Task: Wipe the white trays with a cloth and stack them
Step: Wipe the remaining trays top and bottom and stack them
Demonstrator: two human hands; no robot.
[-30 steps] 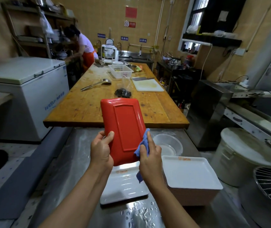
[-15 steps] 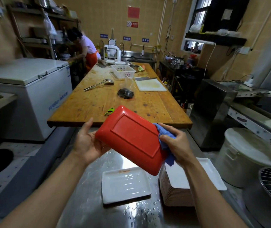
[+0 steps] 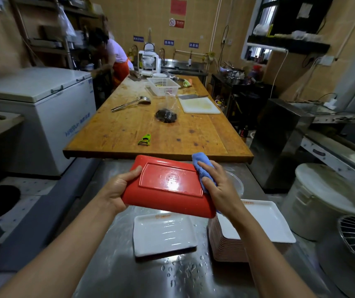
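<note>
Right then, you held one tray (image 3: 170,186) upside down between your hands, its red underside up and its long axis running left to right across your body, above the wet steel tabletop (image 3: 116,265). Your left hand (image 3: 118,188) gripped its left short edge, thumb curled over the top. Your right hand (image 3: 217,190) pressed one blue cloth (image 3: 201,168) flat-fingered onto the tray's right end, at the far corner. So the unwiped base lay leftward from the cloth, and I judge the next stroke had to sweep toward your left hand.

Below, one single white tray (image 3: 163,235) lay face up near the tabletop's middle. Just to its right stood one tall stack of trays (image 3: 267,222), nearer your right hand; its layers were too many and too fine to count.
</note>
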